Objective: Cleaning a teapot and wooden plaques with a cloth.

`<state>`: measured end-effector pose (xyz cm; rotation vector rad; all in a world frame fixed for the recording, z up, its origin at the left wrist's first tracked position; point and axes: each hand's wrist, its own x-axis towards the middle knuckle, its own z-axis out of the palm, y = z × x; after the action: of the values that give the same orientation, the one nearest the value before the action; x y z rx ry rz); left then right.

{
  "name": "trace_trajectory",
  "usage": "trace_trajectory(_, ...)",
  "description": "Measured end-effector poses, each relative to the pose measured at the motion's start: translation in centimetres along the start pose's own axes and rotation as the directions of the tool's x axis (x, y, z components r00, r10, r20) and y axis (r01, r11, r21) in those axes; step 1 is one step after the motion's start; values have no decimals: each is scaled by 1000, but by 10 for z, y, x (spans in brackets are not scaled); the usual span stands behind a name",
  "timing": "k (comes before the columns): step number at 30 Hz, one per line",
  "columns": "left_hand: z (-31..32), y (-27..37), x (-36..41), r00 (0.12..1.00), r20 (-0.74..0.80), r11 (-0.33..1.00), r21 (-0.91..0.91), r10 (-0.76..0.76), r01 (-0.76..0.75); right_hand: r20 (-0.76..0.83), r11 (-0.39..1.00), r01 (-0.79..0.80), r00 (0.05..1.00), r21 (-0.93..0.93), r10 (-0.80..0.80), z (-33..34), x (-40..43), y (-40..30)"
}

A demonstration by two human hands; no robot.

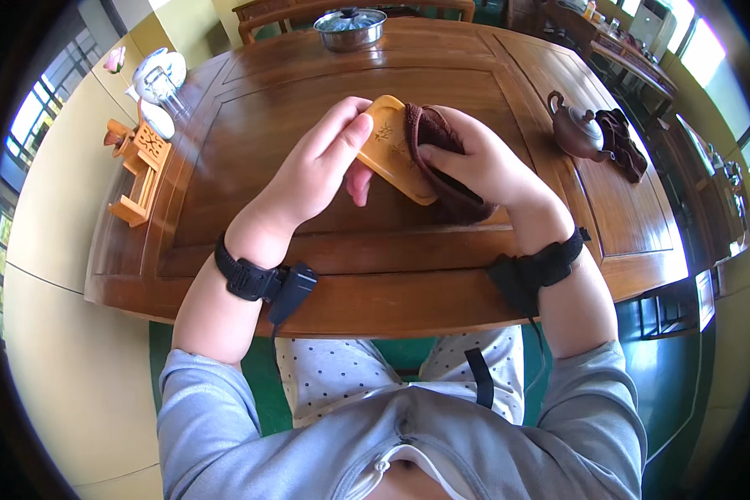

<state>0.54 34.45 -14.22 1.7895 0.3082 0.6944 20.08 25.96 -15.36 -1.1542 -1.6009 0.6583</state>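
Observation:
My left hand (328, 156) grips one side of a small tan tray (392, 140) with rounded corners and dark engraved marks, thumb on its upper face. My right hand (478, 153) holds a folded dark brown cloth (453, 197) that wraps over the tray's right side, with my thumb on the cloth. Both hands are raised over the middle of a brown wooden table (287, 250). The cloth hides the tray's right part, and my right fingertips are hidden behind cloth and tray.
At the left edge stand a wooden rack (140, 175), a clear glass (172, 100) and white-and-blue dishes (169, 65). A lidded steel pot (350, 31) sits at the far edge. On the right, a dark teapot (578, 131) touches another dark cloth (625, 147).

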Motion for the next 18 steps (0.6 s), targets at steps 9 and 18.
trace_trajectory(9,3,-4,1,1000,14,1000,-21,-3,3,19,998,-20,1000,-57,21,2,-1,0)
trace_trajectory(18,-14,-26,13,996,-88,985,-174,-5,-10,-373,913,-184,870,365,324,-10,1,16)
